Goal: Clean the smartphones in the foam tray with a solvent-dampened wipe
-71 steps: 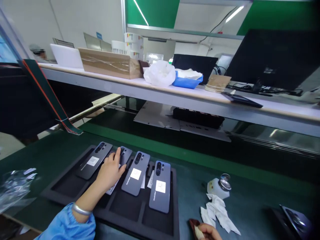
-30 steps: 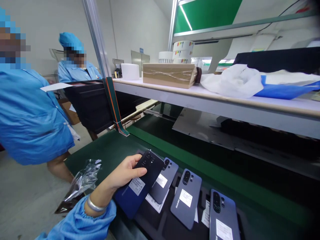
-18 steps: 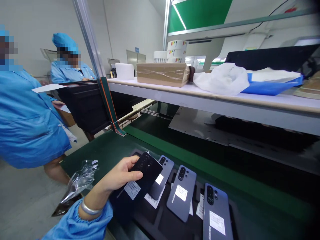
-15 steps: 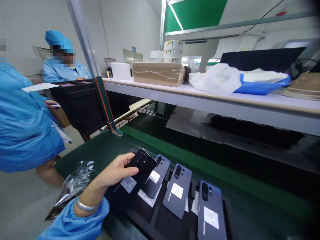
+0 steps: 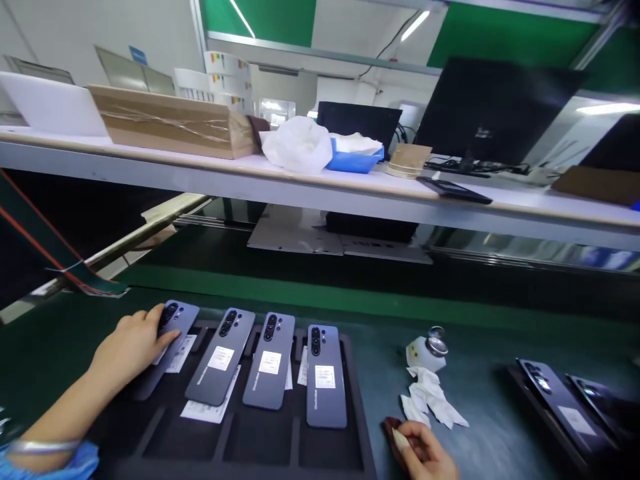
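My left hand [image 5: 131, 347] lies over the leftmost phone [image 5: 176, 316] in a black tray [image 5: 357, 413], fingers curved around its upper part. Three more grey phones [image 5: 270, 360] with white labels lie back-up in the same tray, with paper slips [image 5: 209, 410] under them. My right hand [image 5: 425, 457] sits at the bottom edge, fingers closed on a small dark brown item with a pale tip [image 5: 396, 440].
A small white bottle with a metal cap [image 5: 426, 350] and crumpled white wipes [image 5: 431, 400] lie right of the tray on the green mat. Another tray with dark phones [image 5: 560, 400] is at far right. A shelf [image 5: 320, 193] above holds a cardboard box, bags and monitors.
My view swung back right from the co-workers to the bench. The dark phone that my left hand held lifted now lies down in the tray's left slot under my hand.
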{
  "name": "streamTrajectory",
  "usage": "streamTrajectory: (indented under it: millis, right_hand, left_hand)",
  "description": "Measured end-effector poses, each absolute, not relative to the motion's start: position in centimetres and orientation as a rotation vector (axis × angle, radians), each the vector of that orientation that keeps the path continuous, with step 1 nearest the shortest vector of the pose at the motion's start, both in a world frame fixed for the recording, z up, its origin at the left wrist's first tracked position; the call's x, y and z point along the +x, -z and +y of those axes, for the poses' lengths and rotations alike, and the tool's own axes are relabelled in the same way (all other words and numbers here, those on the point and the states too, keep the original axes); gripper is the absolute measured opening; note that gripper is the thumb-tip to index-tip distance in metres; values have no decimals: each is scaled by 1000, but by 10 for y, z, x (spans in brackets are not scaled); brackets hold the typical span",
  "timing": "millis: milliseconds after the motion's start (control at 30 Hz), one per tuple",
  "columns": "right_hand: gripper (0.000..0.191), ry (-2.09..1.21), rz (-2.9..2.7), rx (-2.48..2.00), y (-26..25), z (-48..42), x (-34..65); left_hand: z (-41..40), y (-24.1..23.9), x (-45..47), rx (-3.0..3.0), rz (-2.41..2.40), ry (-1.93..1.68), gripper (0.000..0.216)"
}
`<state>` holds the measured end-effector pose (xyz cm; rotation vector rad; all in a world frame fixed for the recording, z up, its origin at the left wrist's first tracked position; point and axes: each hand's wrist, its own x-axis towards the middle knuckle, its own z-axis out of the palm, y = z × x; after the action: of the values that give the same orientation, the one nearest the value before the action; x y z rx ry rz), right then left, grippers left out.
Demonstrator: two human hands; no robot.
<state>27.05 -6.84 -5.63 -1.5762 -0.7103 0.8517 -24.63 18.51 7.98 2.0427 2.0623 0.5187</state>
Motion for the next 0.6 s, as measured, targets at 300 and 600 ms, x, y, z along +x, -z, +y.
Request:
streamTrajectory:
  millis: [300, 600]
  right_hand:
    - [42, -805, -813, -1589, 60, -70, 269]
    - [38, -755, -929, -1573, 68, -70, 272]
  left_hand:
    - [84, -62, -35, 1669, 1114, -533, 74]
    - [104, -37, 44, 1353, 887, -679, 42]
